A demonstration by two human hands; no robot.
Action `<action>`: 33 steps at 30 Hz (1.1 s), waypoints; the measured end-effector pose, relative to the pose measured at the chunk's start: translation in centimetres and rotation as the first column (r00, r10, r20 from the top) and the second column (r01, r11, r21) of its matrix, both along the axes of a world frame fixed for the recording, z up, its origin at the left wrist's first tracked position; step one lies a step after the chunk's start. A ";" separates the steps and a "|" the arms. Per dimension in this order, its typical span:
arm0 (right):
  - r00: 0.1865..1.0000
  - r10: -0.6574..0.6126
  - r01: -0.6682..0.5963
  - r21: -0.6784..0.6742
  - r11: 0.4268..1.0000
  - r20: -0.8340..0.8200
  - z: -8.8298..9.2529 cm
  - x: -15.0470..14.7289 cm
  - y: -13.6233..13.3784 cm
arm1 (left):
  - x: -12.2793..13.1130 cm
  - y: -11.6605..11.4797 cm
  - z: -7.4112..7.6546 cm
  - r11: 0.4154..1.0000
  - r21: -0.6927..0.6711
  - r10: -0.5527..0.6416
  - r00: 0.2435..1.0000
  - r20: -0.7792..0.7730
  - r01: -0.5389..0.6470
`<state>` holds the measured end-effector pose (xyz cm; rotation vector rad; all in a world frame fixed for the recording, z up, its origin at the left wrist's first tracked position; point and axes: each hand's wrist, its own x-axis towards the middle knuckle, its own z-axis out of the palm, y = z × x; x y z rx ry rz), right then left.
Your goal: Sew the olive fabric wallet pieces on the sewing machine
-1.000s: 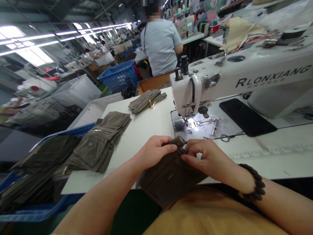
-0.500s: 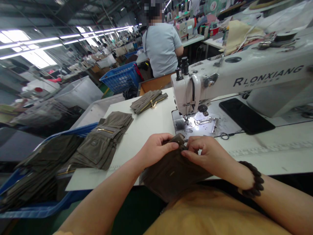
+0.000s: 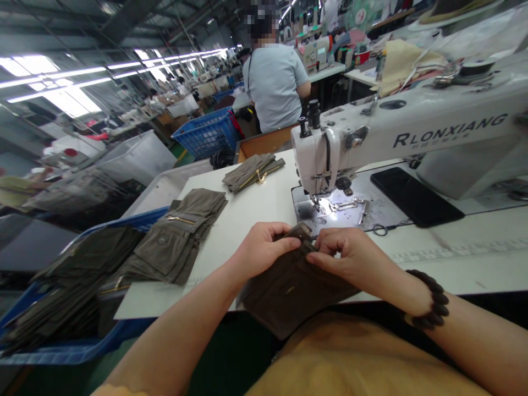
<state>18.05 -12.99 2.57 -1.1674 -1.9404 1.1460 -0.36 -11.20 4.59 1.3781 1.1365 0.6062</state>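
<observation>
A dark olive fabric piece [image 3: 289, 294] hangs over the near edge of the white sewing table [image 3: 247, 214]. My left hand [image 3: 264, 247] is closed, pinching its upper edge from the left. My right hand [image 3: 350, 256], with a dark bead bracelet on the wrist, is closed on the same edge from the right, fingertips nearly meeting the left ones. Both hands sit just in front of the needle plate [image 3: 334, 212] of the white sewing machine [image 3: 412, 132].
A stack of olive fabric pieces [image 3: 177, 236] lies left on the table, a smaller pile [image 3: 253, 170] farther back. A black phone [image 3: 416, 195] rests on the machine bed. A blue crate [image 3: 61, 297] of fabric stands at left. A person in a grey shirt [image 3: 274, 85] sits ahead.
Both hands and the fabric piece have stayed almost in place, shifting slightly toward the machine; the fingers keep working the upper edge.
</observation>
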 end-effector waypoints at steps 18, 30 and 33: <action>0.997 0.073 -0.076 -0.211 0.974 -0.022 -0.2 0.8 0.1 | -0.7 1.2 1.4 0.978 0.189 -0.018 0.944 -0.328 0.084; 0.993 0.056 -0.070 -0.139 0.988 -0.102 -3.4 1.1 1.6 | 0.4 5.4 -1.2 0.936 0.172 -0.207 0.874 -0.439 0.308; 0.963 0.255 -0.264 0.111 0.958 0.083 -3.2 2.7 2.5 | 0.9 6.3 -2.3 0.931 0.162 -0.232 0.874 -0.427 0.326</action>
